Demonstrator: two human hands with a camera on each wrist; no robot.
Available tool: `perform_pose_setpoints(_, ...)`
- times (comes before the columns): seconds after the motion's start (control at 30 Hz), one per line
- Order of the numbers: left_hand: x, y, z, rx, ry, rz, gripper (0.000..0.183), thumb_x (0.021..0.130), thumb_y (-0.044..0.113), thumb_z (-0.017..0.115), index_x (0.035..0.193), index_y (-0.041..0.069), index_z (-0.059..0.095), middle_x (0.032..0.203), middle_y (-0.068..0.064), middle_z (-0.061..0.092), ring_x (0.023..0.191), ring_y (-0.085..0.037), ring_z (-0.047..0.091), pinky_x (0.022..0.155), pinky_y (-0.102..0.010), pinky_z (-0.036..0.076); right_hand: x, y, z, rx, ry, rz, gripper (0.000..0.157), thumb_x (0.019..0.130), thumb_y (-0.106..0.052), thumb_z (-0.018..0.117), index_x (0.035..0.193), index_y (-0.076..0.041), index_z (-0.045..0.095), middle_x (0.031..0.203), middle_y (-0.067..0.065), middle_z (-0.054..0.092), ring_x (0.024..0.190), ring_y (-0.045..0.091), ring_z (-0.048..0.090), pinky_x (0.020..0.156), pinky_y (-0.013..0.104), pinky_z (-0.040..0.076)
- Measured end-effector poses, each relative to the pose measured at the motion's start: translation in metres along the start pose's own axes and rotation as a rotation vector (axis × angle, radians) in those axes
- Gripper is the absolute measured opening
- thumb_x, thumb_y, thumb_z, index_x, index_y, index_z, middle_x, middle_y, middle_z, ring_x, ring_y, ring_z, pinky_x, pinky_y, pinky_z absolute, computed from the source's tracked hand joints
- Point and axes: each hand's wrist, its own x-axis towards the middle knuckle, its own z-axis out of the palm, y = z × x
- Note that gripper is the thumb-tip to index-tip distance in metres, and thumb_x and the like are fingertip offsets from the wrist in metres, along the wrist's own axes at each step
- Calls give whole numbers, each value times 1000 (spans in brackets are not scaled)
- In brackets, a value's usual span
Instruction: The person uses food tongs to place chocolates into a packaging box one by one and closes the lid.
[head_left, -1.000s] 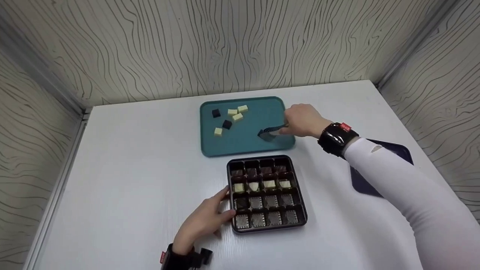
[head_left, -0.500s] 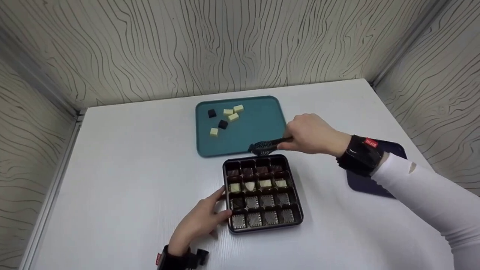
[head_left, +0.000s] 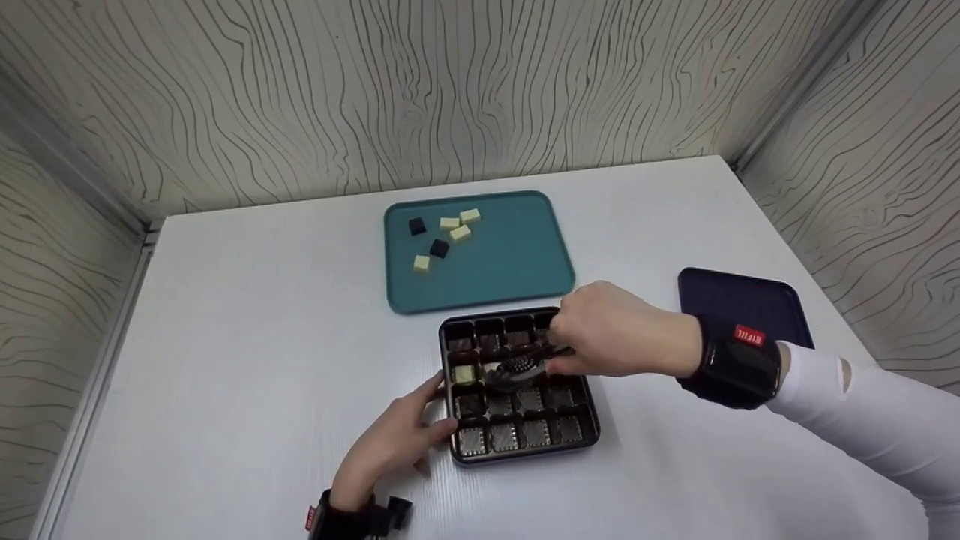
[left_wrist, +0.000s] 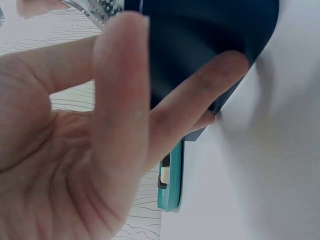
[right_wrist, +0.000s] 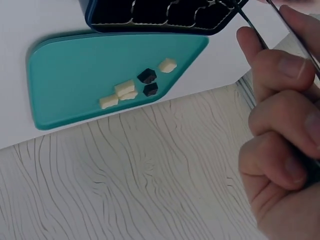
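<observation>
My right hand [head_left: 615, 330] grips dark tongs [head_left: 517, 366] over the compartmented box [head_left: 525, 454], their head low over its second row from the back. Whether the tongs pinch a piece cannot be made out. Dark pieces lie in the back row, and a pale cube [head_left: 464, 374] shows at the left of the second row. The front row looks bare. With spread fingers, my left hand [head_left: 394, 442] touches the box's left side; the left wrist view shows fingertips against its dark blue wall [left_wrist: 210, 30].
Behind the box lies a teal tray [head_left: 517, 240] with several pale cubes [head_left: 460, 234] and two dark cubes [head_left: 439, 248] towards its left. A dark blue flat tray or lid [head_left: 742, 304] lies at the right, partly behind my right wrist. A wood-grain wall [head_left: 360, 90] rises behind the table.
My right hand has brought the tongs from the teal tray's right front part towards me, over the box. My left hand stays at the box's side.
</observation>
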Motion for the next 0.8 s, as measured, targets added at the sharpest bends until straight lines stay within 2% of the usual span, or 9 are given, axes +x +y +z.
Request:
perform_pose_setpoints(0.17, 1, 0, -1, 30, -5, -6, 76, 103, 23, 66, 164, -2, 28, 148, -33, 58, 47, -8, 58, 72, -32, 59, 2, -14, 1, -74, 0, -43, 50, 83, -42, 85, 53, -20, 51, 49, -7, 52, 44, 6, 39, 42, 25, 36)
perform_pose_setpoints(0.3, 0, 0, 0, 6, -14, -10, 76, 104, 22, 66, 165, -2, 27, 148, -33, 58, 47, -9, 60, 66, -30, 58, 7, -20, 0, -99, -42, -48, 58, 83, -41, 85, 53, -21, 39, 50, -10, 42, 46, 5, 33, 42, 26, 37)
perform_pose_setpoints(0.4, 0, 1, 0, 12, -9, -7, 76, 104, 22, 65, 165, -1, 27, 150, -33, 56, 47, -9, 60, 70, -31, 59, 11, -23, -1, -123, -75, -46, 63, 84, -41, 84, 54, -21, 32, 52, -11, 33, 48, 5, 28, 42, 25, 35)
perform_pose_setpoints(0.47, 0, 1, 0, 32, 0, 0, 76, 103, 23, 66, 165, -1, 28, 152, -33, 55, 47, -8, 59, 79, -35, 60, 14, -25, -2, -143, -88, -49, 65, 84, -40, 84, 55, -21, 30, 53, -11, 33, 49, 5, 26, 42, 24, 34)
perform_pose_setpoints(0.57, 0, 1, 0, 51, 8, 7, 75, 103, 23, 66, 164, -1, 29, 151, -32, 56, 48, -8, 58, 89, -41, 60, 17, -28, -3, -165, -103, -55, 63, 84, -39, 85, 55, -20, 32, 52, -10, 41, 48, 6, 30, 43, 25, 35)
perform_pose_setpoints(0.63, -1, 1, 0, 57, 14, 13, 76, 103, 24, 66, 164, -1, 30, 151, -32, 56, 48, -9, 58, 92, -42, 58, 20, -31, -3, -178, -117, -57, 60, 84, -39, 85, 55, -20, 36, 53, -8, 48, 47, 6, 34, 43, 25, 37)
perform_pose_setpoints(0.8, -1, 1, 1, 25, 13, 8, 76, 102, 22, 67, 165, 1, 30, 150, -33, 56, 48, -10, 60, 74, -34, 58, 29, -38, -3, -206, -155, -59, 46, 83, -37, 86, 57, -18, 54, 57, -6, 61, 48, 8, 47, 45, 26, 41)
